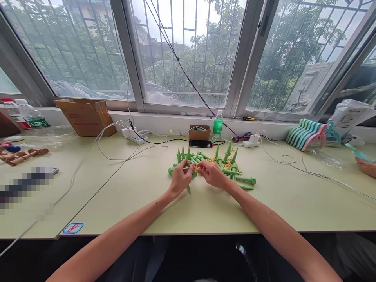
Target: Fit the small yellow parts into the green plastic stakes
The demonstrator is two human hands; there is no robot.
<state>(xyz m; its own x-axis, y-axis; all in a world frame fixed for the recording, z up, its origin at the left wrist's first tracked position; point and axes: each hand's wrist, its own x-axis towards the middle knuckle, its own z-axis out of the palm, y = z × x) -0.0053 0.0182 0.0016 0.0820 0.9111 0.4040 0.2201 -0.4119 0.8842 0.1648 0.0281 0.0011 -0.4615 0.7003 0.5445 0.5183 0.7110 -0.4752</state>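
Surface (132, 211) bears green spikes (234, 168), mostly far and right. Left hand (179, 179): grip pinching one spike (188, 190), long axis near-far, tip near. Right hand (215, 174), just right: fingertips pinching small yellow piece (197, 168).

1. Green spikes (249, 180): smooth plastic, lightly glossy.
2. Yellow pieces (227, 166): material too small to tell.
3. Bench (293, 196): smooth, pale top with a soft sheen.
4. Open box (85, 119): matt brown cardboard.
5. Green-labelled bottle (217, 125): clear, shiny plastic.
6. Phone (200, 144): glossy black face.
7. Hangers (305, 135): smooth pastel plastic.
8. Window frames (125, 51): dull grey metal.
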